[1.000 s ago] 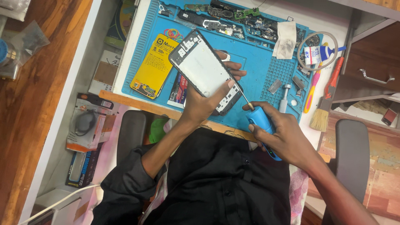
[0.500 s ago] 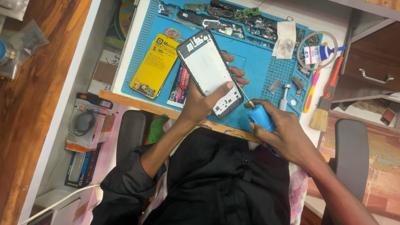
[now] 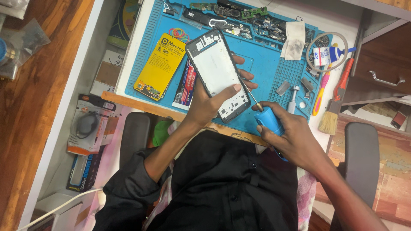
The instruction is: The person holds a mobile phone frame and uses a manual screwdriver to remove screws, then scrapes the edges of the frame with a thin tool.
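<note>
Left hand (image 3: 205,107) grips an opened phone frame (image 3: 217,75), thumb across the pale inner face near the lower right edge, fingers wrapped behind; fingertips (image 3: 246,77) show past the right side. Frame is held off the blue work mat (image 3: 265,64), above its middle, inner side up toward the camera. Long axis runs from about 11 o'clock (top end, with the dark camera cutout area) to 5 o'clock (bottom end, nearest the body). Slightly tilted, not flat on the mat.

Right hand (image 3: 291,137) is closed around a blue-handled screwdriver (image 3: 267,119). Thin shaft points to about 11 o'clock, roughly parallel to the frame's right edge, tip at or just beside that edge near the left fingertips. Cannot tell if the tip is seated in a screw.

Around it:
- Yellow battery (image 3: 160,66) flat on the mat at 9 o'clock of the frame, long axis nearly parallel to it.
- Small dark packet (image 3: 185,87) between battery and frame, partly under the frame.
- Circuit boards and loose parts (image 3: 231,13) along the mat's top edge, 12 o'clock.
- White cloth (image 3: 294,40) at 2 o'clock.
- Brush (image 3: 332,115) and pink tool (image 3: 320,94) off the mat's right edge, 3 o'clock.
</note>
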